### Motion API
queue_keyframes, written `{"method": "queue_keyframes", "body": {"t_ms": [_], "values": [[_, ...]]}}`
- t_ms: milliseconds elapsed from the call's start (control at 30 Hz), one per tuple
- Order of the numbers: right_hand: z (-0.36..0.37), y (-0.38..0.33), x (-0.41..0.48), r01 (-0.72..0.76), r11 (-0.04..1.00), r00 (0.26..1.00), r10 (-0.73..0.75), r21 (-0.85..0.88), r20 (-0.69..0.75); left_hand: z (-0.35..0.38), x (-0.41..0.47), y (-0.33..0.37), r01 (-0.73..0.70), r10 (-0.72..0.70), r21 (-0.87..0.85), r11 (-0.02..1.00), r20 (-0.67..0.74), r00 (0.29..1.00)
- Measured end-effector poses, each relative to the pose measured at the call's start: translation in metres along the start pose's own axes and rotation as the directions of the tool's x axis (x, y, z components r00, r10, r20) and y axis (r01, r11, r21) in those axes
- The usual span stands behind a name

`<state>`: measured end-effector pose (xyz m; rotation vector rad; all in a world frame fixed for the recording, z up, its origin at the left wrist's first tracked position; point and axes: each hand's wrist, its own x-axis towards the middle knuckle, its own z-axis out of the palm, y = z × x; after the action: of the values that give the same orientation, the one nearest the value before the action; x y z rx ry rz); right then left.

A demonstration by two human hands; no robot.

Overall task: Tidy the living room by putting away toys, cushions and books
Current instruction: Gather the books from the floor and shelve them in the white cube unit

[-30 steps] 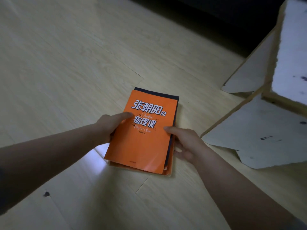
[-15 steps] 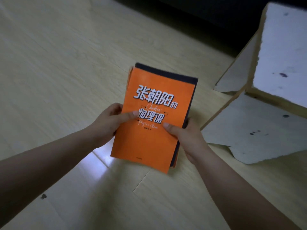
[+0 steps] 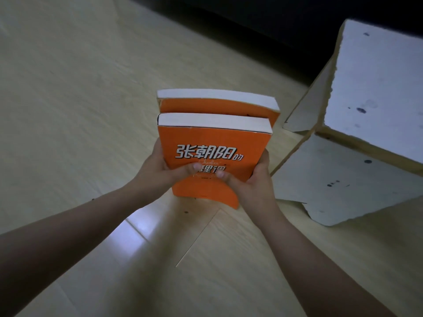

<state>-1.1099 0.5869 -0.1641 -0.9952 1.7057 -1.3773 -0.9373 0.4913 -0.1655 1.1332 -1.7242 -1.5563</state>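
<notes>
Two orange paperback books are held together, tilted up so their white page edges face me. The front book (image 3: pixel 206 143) shows white Chinese lettering on its cover. The second orange book (image 3: pixel 219 108) stands just behind it and rises higher. My left hand (image 3: pixel 158 172) grips the stack's left side, thumb pressed on the front cover. My right hand (image 3: pixel 249 184) grips the right side, thumb on the cover beside the left thumb. The front cover's lower right corner curls outward.
Pale wooden floor (image 3: pixel 80 99) lies all around below the books. A white, chipped piece of furniture with wood-coloured edges (image 3: pixel 366 99) stands at the right, close to my right hand. A dark area (image 3: pixel 263 24) runs along the back.
The books were lying flat on the floor. Both hands have lifted them and tipped them upright, so the page edges now show and the second book stands clear behind the first.
</notes>
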Motion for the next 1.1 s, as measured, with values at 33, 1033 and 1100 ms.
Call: {"method": "queue_keyframes", "body": {"t_ms": [33,1033,1100], "values": [[0.000,0.001,-0.001,0.000,1.000,1.000,0.000,-0.003,0.004,0.001,0.000,-0.001,0.002,-0.002,-0.008,1.000,0.003,1.000],[-0.058,-0.174,-0.038,0.197,0.980,0.966,-0.191,-0.021,0.176,-0.011,-0.084,0.183,-0.316,0.339,0.123,0.941,-0.326,0.882],[-0.081,-0.203,-0.037,0.223,0.974,0.966,-0.217,-0.026,0.140,0.001,-0.080,0.216,-0.353,0.376,0.130,0.927,-0.318,0.870]]}}
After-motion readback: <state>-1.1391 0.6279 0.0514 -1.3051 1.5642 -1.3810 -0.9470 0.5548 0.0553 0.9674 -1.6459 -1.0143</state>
